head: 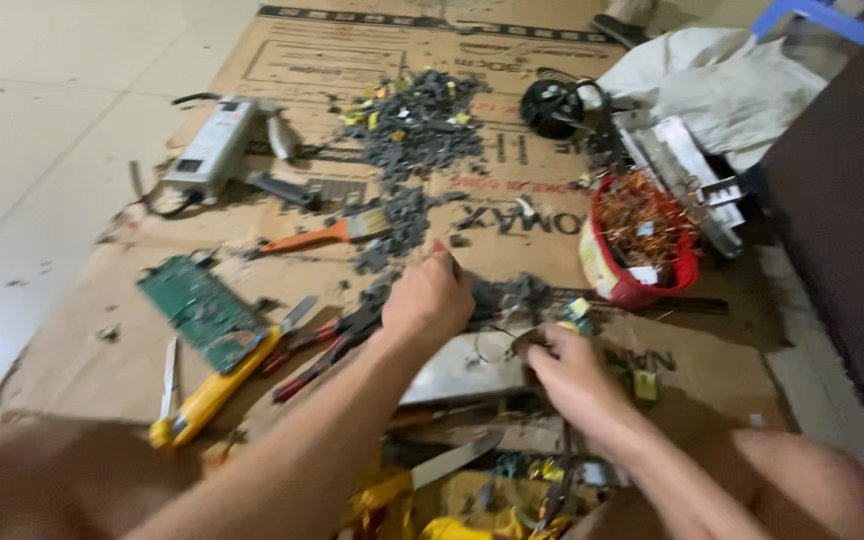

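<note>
Grey metal, dull and flat, shows between the two hands: a plate (pixel 457 368) lying near the front edge of the cardboard (pixel 102 350) that covers the floor. Thin dark wires loop over its top edge. The left hand (pixel 429 297) hovers just past the plate's far edge, fingers curled in and pinched at the tips; whether they grip anything is too blurred to tell. The right hand (pixel 567 372) rests at the plate's right end, fingers bent and closed together on something small that I cannot make out.

Just left of the left hand lie red-handled pliers (pixel 324 345), and further left a yellow-handled tool (pixel 214 390) beside a green circuit board (pixel 202 312). An orange-handled brush (pixel 327 234) lies toward the middle of the cardboard, with a heap of grey chips (pixel 417 125) beyond it near the far edge. A grey box unit (pixel 210 148) sits at the far left. Near the right edge stands a red bowl (pixel 642 255) full of copper wire, with a black round part (pixel 552 105) behind it.
</note>
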